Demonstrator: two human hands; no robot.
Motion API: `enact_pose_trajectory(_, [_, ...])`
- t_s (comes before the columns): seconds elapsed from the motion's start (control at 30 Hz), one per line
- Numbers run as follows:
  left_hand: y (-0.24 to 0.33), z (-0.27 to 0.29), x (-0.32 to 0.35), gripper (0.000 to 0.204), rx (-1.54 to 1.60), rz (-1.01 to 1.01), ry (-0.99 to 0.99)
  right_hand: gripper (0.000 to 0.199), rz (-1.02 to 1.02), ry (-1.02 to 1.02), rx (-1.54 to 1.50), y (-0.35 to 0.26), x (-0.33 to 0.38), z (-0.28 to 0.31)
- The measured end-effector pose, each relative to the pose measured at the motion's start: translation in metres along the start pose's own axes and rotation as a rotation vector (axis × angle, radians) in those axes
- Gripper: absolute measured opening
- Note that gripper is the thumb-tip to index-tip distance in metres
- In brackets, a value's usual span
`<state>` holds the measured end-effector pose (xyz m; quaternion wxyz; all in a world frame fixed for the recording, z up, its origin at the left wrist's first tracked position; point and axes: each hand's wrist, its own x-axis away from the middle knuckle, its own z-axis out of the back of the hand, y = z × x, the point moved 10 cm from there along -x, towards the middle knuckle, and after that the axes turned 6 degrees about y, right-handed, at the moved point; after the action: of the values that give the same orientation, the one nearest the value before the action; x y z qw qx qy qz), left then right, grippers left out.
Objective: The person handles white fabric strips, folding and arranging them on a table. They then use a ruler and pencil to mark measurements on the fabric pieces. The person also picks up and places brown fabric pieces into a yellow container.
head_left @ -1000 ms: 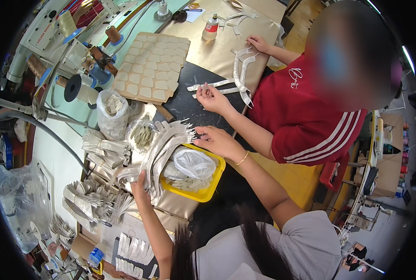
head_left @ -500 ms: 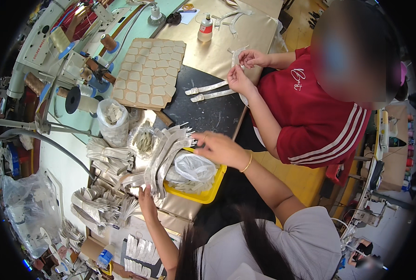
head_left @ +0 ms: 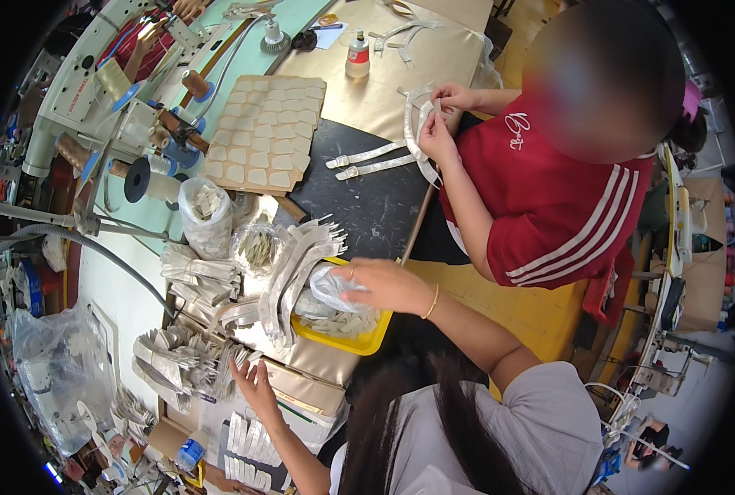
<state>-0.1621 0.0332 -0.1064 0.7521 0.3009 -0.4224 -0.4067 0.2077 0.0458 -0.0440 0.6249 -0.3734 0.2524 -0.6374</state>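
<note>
My left hand point(head_left: 257, 391) is open with its fingers spread and holds nothing. It is beside the fanned bundles of pale strips point(head_left: 177, 363) on the left. My right hand point(head_left: 388, 285) is open over a yellow tray point(head_left: 371, 341), its fingers stretched beside a clear plastic bag point(head_left: 326, 286). Whether the fingertips touch the bag I cannot tell. Small pale pieces point(head_left: 347, 322) lie in the tray around the bag. Several long pale strips point(head_left: 289, 276) lie in a curved bundle along the tray's left side, apart from both hands.
Across the table a co-worker in a red shirt point(head_left: 549, 206) handles white straps point(head_left: 417, 124). A board of cut pale pieces point(head_left: 256, 136), a bag of scraps point(head_left: 205, 216) and a bottle point(head_left: 357, 58) stand near. Thread cones and a sewing machine point(head_left: 74, 87) are at the left.
Both hands have come off the curved strip bundle. My left hand has drawn back toward me and opened; my right has moved nearer, over the bag in the tray.
</note>
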Motion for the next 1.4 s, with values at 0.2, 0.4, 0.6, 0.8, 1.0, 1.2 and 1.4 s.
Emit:
enact_pose_trajectory(0.2, [0.025, 0.009, 0.013, 0.064, 0.053, -0.096, 0.047, 0.031, -0.128, 0.562, 0.096, 0.044, 0.001, 0.127])
enact_pose_trajectory(0.4, [0.055, -0.008, 0.015, 0.064, 0.105, -0.194, -0.005, 0.041, -0.281, 0.745, 0.156, 0.093, -0.009, 0.188])
enact_pose_trajectory(0.6, [0.095, -0.028, 0.013, 0.061, 0.139, -0.258, -0.040, 0.045, -0.181, 1.099, 0.574, 0.150, -0.030, 0.235])
enact_pose_trajectory(0.8, [0.138, -0.048, 0.007, 0.060, 0.115, -0.228, -0.031, 0.052, -0.336, 0.816, 0.793, 0.217, -0.079, 0.279])
enact_pose_trajectory(1.0, [0.197, -0.108, -0.013, 0.057, 0.115, -0.272, -0.179, 0.067, -0.472, 0.691, -0.358, 0.253, -0.110, 0.236])
enact_pose_trajectory(1.2, [0.224, -0.173, -0.020, 0.061, 0.105, -0.273, -0.376, 0.096, -0.786, 0.659, -0.700, 0.255, -0.191, 0.159])
enact_pose_trajectory(1.4, [0.212, -0.177, -0.023, 0.059, 0.048, -0.166, -0.386, 0.100, -0.887, 0.889, -0.747, 0.306, -0.209, 0.176])
